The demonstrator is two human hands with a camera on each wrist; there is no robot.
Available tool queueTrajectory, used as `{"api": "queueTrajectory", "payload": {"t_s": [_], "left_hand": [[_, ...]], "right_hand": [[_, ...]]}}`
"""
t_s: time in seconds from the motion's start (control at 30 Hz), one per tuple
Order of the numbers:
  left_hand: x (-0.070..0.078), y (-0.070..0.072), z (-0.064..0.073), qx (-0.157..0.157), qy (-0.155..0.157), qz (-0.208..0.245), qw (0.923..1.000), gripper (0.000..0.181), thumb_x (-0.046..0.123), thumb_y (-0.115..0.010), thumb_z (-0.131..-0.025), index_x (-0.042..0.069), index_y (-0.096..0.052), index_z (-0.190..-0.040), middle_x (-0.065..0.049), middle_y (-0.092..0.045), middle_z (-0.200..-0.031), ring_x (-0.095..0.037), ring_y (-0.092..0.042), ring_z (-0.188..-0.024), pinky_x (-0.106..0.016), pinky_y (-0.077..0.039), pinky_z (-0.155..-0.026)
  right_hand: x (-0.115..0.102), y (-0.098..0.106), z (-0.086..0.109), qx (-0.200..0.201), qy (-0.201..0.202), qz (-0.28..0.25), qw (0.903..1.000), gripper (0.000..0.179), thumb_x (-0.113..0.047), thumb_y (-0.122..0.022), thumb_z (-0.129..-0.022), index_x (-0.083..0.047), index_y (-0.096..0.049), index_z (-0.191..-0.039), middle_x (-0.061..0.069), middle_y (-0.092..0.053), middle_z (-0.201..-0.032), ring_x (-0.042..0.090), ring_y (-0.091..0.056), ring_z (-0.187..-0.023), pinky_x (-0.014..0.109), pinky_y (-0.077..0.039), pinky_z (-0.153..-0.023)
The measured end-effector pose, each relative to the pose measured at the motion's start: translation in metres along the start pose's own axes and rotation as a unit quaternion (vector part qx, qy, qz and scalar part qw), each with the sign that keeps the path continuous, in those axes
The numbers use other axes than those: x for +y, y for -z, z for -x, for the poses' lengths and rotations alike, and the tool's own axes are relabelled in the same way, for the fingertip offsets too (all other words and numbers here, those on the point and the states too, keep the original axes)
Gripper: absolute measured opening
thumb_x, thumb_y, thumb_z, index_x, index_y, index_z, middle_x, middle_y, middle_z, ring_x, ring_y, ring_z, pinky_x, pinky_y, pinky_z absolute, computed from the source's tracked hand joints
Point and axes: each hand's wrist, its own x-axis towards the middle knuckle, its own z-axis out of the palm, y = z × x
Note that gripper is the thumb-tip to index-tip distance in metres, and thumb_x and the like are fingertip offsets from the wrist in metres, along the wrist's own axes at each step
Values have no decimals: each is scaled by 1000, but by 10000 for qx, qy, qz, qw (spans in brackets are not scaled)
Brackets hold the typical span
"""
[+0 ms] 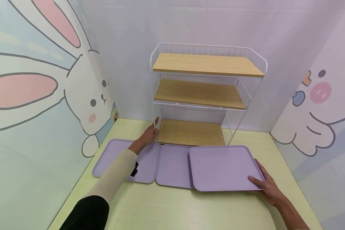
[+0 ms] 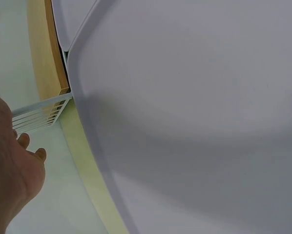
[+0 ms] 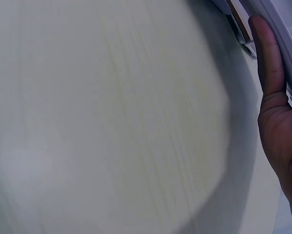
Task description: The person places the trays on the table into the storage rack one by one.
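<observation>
Nearest cam: black sleeve part, lower L, w/ cream sleeve beyond it; small black item nr the wrist, too small to make out

L hand at L front upright of wire rack; fingers curled abt the white bar, L wrist view agrees, tho part of the grip is hidden

R hand clamped on R end of held tray, thumb on top, other fingers underneath & mostly out of sight; R wrist view has tray edge up off the table

Held tray: lilac, rounded corners, in front of rack toward R, overlapping R part of mid tray; can't tell if those two touch

L tray: same lilac, on table, cream sleeve crossing over it, its R side meeting mid tray

Rack: white wire, 3 wood shelves, at back of table nr pale back wall

Side walls: rabbit print on L, pink-snouted figure on R
</observation>
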Motion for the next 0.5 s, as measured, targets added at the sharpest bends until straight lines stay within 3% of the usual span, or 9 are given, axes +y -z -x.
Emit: {"api": "queueTrajectory", "payload": {"t_s": [0.33, 0.5], "left_hand": [[16, 0, 6, 181, -203, -174, 9995, 81, 25, -38, -114, 26, 3, -184, -22, -27, -186, -42, -35, -170, -60, -33, -138], [10, -1, 4, 124, -181, 176, 9996, 82, 24, -40, -115, 28, 4, -183, -22, -25, -187, -44, -36, -169, -60, -31, -139]], "right_hand": [[-4, -50, -3, 85, -22, -99, 9999, 105, -6, -64, -114, -42, 8, -182, 32, 5, -183, 12, -79, -102, 39, -72, -82], [-7, -78, -4, 301, 1, -192, 9994, 108, -7, -67, -112, -42, 8, -182, 32, 1, -185, 6, -75, -106, 35, -70, -86]]}}
